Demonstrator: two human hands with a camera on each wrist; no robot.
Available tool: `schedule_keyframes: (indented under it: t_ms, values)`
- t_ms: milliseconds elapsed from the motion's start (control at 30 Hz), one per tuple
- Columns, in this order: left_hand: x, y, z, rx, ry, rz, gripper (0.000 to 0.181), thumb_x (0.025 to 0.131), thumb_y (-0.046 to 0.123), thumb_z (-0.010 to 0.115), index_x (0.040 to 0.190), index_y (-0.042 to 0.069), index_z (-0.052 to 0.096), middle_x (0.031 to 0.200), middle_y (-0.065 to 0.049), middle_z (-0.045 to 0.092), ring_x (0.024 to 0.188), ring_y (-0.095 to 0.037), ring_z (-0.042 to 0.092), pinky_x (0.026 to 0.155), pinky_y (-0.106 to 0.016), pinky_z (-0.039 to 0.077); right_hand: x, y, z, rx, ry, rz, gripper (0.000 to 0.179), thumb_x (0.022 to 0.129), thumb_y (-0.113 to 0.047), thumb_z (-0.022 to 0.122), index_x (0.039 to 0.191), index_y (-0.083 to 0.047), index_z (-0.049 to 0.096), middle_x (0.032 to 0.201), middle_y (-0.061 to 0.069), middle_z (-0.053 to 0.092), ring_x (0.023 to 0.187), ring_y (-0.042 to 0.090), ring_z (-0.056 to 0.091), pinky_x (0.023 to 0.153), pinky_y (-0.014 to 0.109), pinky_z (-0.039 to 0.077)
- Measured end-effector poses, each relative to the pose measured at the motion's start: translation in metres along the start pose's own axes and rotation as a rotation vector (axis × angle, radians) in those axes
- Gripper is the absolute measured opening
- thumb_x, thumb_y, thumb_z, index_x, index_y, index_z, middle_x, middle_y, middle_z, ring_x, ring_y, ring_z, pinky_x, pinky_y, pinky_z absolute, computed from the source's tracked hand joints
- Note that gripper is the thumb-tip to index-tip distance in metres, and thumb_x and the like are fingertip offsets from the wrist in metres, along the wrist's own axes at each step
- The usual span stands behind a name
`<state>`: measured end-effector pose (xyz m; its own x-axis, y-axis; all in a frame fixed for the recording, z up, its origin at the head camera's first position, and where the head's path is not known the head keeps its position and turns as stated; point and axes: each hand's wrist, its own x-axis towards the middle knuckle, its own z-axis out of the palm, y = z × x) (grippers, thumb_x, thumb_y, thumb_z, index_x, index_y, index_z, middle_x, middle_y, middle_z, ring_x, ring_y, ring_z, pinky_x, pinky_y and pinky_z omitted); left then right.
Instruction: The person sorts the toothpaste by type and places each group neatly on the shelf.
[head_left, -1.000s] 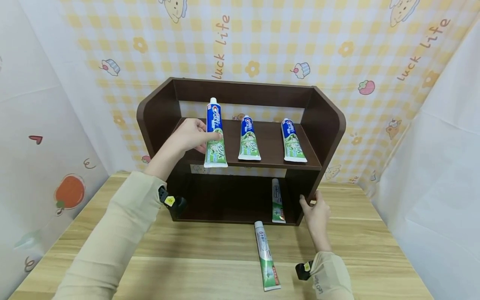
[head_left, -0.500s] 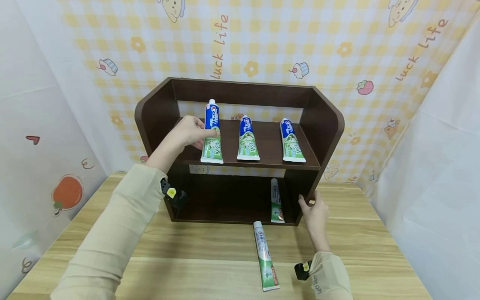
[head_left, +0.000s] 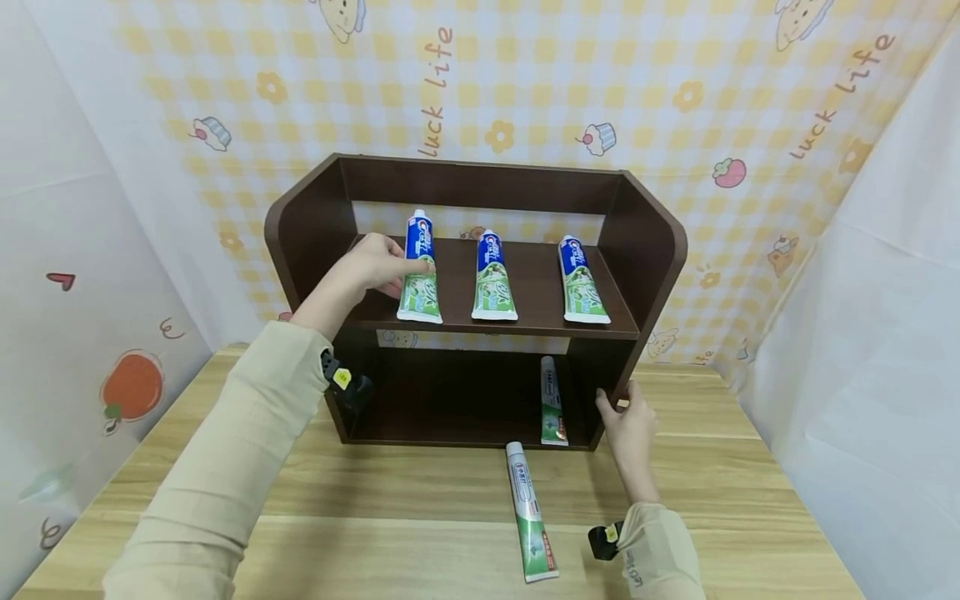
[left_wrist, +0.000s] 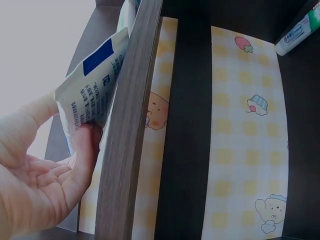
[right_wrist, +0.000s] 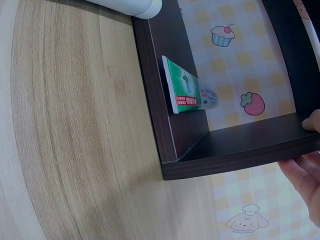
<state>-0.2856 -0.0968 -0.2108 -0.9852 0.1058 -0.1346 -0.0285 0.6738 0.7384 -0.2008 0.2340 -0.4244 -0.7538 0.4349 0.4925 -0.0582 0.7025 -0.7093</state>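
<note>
My left hand (head_left: 375,265) pinches a blue and green toothpaste tube (head_left: 420,279) between thumb and fingers, over the left part of the upper shelf. In the left wrist view, the tube's white printed back (left_wrist: 92,87) faces the camera, close to the shelf's front edge (left_wrist: 127,120). Two matching toothpaste tubes lie on that shelf, one in the middle (head_left: 493,279) and one at the right (head_left: 582,282). My right hand (head_left: 630,425) grips the right side panel of the dark brown rack (head_left: 637,242), thumb inside and fingers outside, as the right wrist view (right_wrist: 305,170) also shows.
A white and green toothpaste tube (head_left: 553,404) lies at the right end of the lower shelf. Another such tube (head_left: 532,517) lies on the wooden table (head_left: 405,533) in front of the rack. A yellow checked cloth (head_left: 525,83) hangs behind.
My left hand has lowered its toothpaste tube toward the upper shelf and slightly left. My right hand keeps its grip on the rack's side panel.
</note>
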Motion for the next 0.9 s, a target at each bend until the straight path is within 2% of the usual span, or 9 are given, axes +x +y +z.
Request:
schedule_keyframes:
  t_ms: [367,733,900]
  values:
    - [0.0026,-0.0062,0.0002,0.018,-0.007,-0.028,0.051,0.083,0.037,0.064,0.111,-0.003,0.047,0.093,-0.01,0.055,0.069,-0.012,0.055,0.06,-0.019,0.054,0.0003,-0.0027,-0.0001,0.001,-0.005,0.0,0.018,0.08,-0.015,0.066,0.081,-0.001,0.054,0.083,0.023,0.068,0.068,0.034,0.068,0.058,0.047,0.054]
    - [0.0011,-0.0069,0.002,0.05,0.012,-0.047,0.051,0.084,0.04,0.062,0.109,-0.002,0.049,0.096,-0.012,0.056,0.074,-0.014,0.056,0.062,-0.018,0.053,0.0011,-0.0017,0.0006,0.003,0.002,0.004,0.016,0.08,-0.012,0.065,0.08,0.0,0.054,0.082,0.023,0.068,0.068,0.035,0.068,0.055,0.042,0.055]
    - [0.001,-0.009,0.003,0.104,0.039,-0.06,0.053,0.082,0.046,0.062,0.106,0.001,0.049,0.097,-0.012,0.056,0.081,-0.018,0.061,0.072,-0.025,0.054,0.0007,0.0006,0.0002,-0.001,0.001,0.001,0.016,0.08,-0.012,0.065,0.08,0.0,0.055,0.082,0.023,0.068,0.069,0.035,0.068,0.054,0.043,0.055]
